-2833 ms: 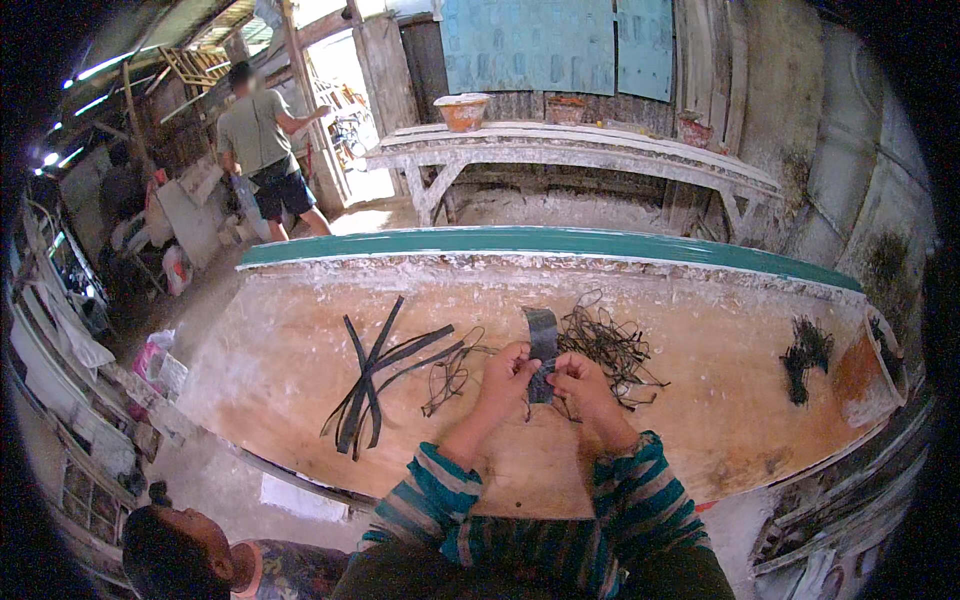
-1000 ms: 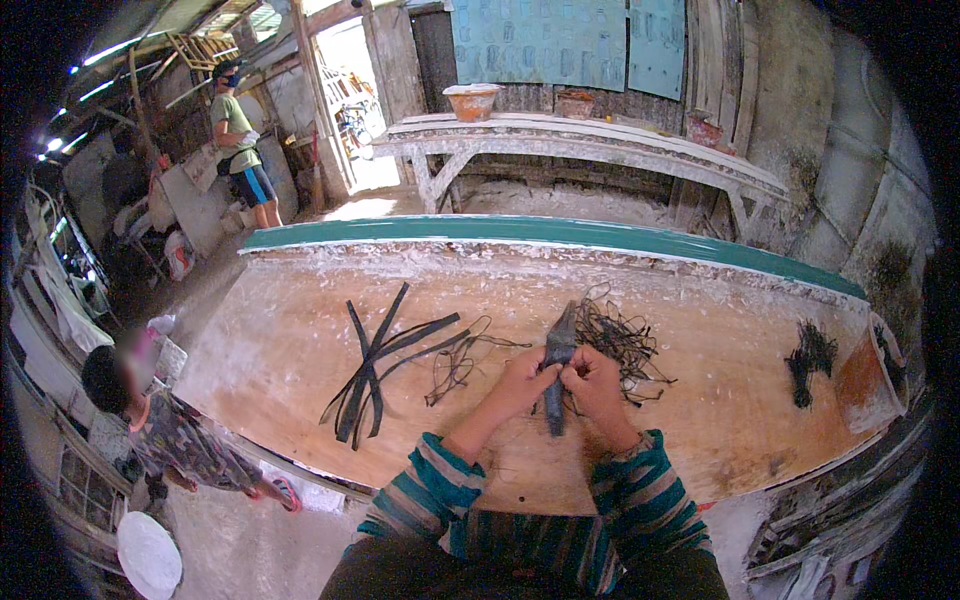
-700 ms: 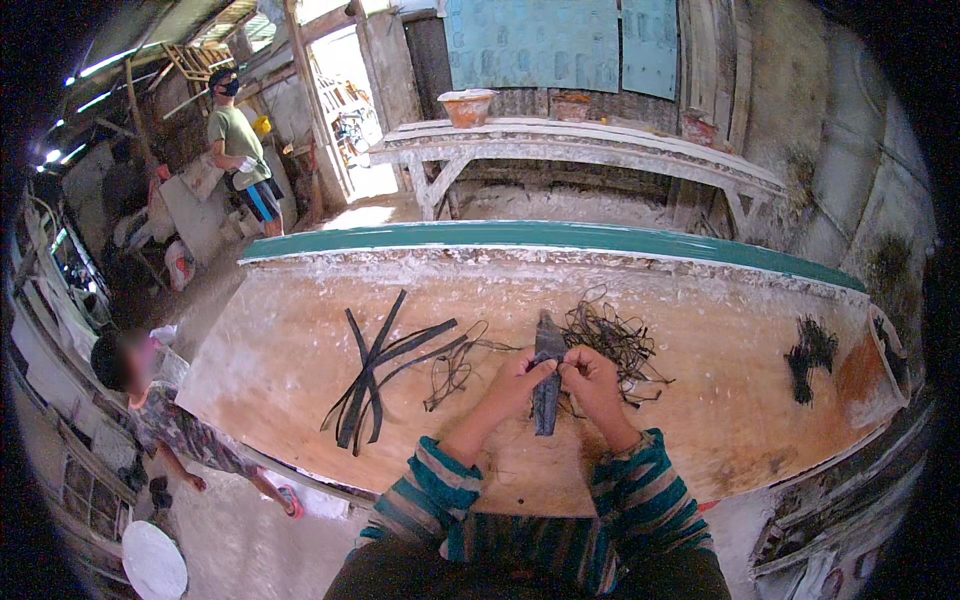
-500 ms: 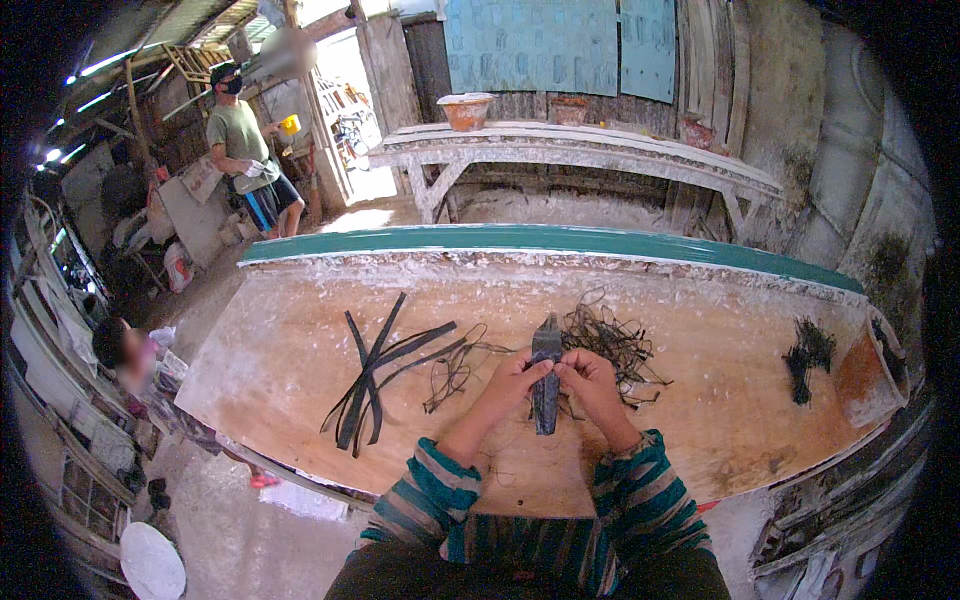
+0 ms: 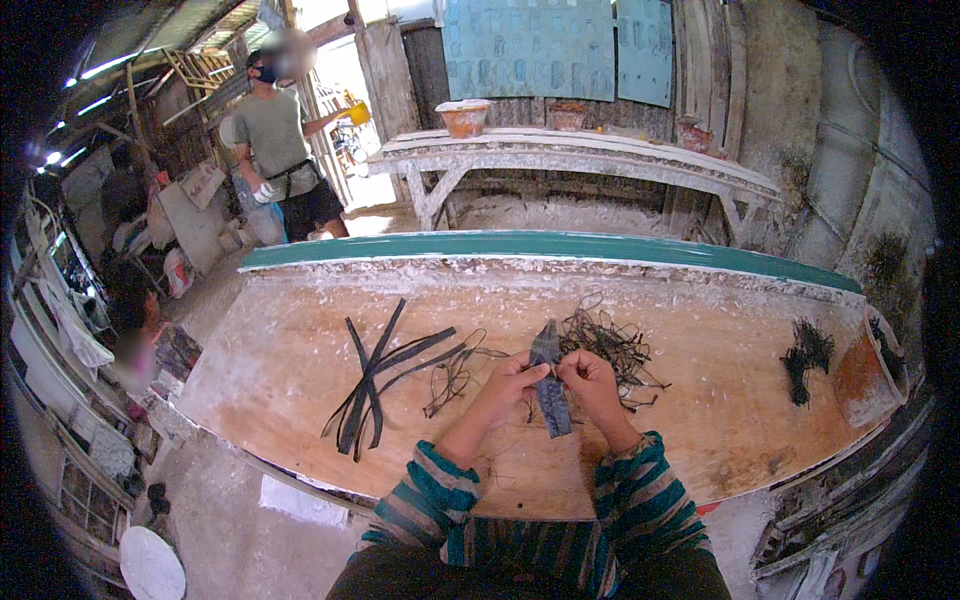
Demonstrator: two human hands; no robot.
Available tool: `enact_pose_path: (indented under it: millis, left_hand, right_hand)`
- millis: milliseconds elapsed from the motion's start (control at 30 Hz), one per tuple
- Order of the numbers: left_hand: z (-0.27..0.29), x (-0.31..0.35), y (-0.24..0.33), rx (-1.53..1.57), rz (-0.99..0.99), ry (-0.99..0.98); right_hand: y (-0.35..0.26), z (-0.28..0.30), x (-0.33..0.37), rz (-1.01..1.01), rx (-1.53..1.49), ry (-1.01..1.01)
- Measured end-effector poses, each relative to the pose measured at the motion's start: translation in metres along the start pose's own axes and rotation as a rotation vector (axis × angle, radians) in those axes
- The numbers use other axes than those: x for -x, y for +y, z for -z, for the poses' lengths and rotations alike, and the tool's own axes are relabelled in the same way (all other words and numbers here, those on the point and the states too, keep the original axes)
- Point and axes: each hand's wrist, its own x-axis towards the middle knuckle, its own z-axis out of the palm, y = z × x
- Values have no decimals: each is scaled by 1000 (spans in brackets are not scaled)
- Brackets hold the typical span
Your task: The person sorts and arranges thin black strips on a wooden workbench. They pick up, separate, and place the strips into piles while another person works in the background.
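A flat, dark grey strip-like piece (image 5: 554,412) stands out above and below my fingers, tilted over the wooden tabletop (image 5: 700,400). My left hand (image 5: 510,382) pinches it near its middle, thumb on top. Close against its right side, the fingers of my right hand (image 5: 592,388) are pressed together; what they pinch is too small to make out. Just beyond my right hand lies a tangle of thin black cords (image 5: 625,350). A few looser cords (image 5: 452,375) rest left of my hands, next to several crossed black strips (image 5: 365,395).
At the table's right end are a dark cord bundle (image 5: 808,355) and a terracotta pot (image 5: 862,370) on its side. A green-edged board (image 5: 550,245) runs along the far side. Behind stands a whitened bench (image 5: 560,152) with pots. A person (image 5: 275,140) holds a yellow container (image 5: 356,113); another person (image 5: 150,340) is at left.
The dark piece has turned from nearly upright to a slant, its near end shifting right. My right fingers have drawn slightly off it. The standing person has come nearer, toward the right.
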Motion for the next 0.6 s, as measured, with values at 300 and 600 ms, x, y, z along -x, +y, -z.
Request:
enact_pose_path:
  millis: [300,600]
  left_hand:
    - [0,2,6,-13,5,-12]
    - [6,-1,-2,-306,-7,-102]
  right_hand:
    - [1,3,-1,2,-73,-102]
    - [-7,-2,0,-43,-273,22]
